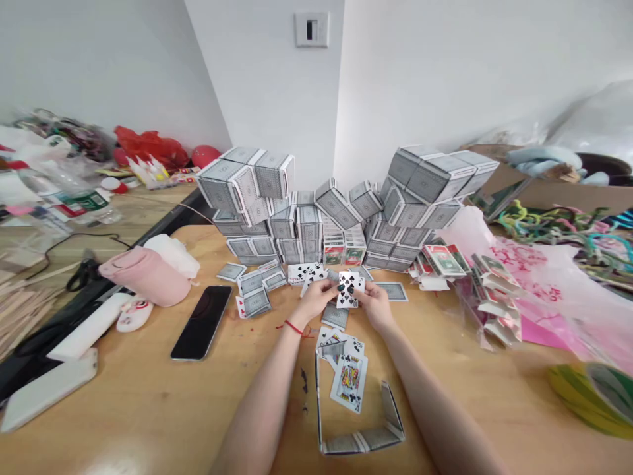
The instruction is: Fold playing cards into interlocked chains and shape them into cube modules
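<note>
Playing cards (348, 301) pinched in both hands (316, 300) (376, 306), king of clubs (349, 384) within a bent-card enclosure (363, 440).

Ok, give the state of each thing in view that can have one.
Held cards, front face showing
Left hand, pinching their left side
Right hand, pinching their right side
Phone, flat, screen dark
King of clubs, face up
Card strip, bent, on edge
Grey blocks, stacked
Clear bottle, lying down
Some card cartons, flaps open
</note>
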Available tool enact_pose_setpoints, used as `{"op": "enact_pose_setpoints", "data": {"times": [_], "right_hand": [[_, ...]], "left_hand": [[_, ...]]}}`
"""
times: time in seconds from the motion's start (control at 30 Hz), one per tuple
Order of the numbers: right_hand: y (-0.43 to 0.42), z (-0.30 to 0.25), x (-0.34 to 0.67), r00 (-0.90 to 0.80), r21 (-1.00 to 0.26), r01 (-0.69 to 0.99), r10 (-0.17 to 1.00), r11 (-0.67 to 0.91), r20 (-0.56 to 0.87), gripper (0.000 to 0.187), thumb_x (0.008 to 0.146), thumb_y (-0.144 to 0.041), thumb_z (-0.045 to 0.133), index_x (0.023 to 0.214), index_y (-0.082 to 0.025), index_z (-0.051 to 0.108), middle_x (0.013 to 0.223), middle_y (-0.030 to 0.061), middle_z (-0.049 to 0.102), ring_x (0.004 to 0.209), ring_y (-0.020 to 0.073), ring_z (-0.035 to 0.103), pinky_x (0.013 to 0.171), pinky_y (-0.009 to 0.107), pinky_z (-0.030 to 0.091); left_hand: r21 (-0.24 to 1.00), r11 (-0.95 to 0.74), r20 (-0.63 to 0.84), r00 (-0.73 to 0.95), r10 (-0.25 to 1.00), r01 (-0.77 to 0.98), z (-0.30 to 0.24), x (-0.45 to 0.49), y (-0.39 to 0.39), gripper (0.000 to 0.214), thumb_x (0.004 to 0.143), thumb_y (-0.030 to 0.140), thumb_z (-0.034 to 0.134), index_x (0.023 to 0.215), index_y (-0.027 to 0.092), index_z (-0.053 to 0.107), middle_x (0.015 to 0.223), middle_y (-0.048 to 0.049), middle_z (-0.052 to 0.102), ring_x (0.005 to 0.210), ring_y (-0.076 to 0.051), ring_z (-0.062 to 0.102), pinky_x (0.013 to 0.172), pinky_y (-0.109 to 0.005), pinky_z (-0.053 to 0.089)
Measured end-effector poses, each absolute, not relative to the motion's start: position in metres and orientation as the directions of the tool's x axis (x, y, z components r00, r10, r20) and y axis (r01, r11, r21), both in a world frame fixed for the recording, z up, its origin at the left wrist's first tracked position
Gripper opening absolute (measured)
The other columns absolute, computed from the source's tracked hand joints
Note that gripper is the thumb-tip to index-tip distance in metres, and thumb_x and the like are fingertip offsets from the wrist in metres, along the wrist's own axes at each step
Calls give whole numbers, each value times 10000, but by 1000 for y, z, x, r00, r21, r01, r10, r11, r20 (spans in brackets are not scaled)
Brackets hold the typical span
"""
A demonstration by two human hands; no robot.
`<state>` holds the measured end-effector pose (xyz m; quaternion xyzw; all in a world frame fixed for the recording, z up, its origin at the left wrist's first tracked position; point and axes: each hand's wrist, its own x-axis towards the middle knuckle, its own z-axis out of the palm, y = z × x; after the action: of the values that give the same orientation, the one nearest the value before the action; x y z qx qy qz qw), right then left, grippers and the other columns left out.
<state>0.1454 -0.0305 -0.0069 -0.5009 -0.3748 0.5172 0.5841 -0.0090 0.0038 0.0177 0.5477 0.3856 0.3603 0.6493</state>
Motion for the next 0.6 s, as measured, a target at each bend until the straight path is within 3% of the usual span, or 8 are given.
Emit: {"op": "enact_pose_setpoints", "data": {"times": [0.6], "right_hand": [[-28, -14, 147, 99, -923, -377, 987, -79, -124, 259, 524, -311, 761, 691, -157, 637, 647, 24, 683, 517, 143, 581, 524, 264, 446]], "left_hand": [[978, 203, -179, 325, 929, -42, 16, -5, 4, 210, 624, 306, 679, 596, 105, 627, 505, 22, 540, 465, -67, 441, 485, -205, 325]]}}
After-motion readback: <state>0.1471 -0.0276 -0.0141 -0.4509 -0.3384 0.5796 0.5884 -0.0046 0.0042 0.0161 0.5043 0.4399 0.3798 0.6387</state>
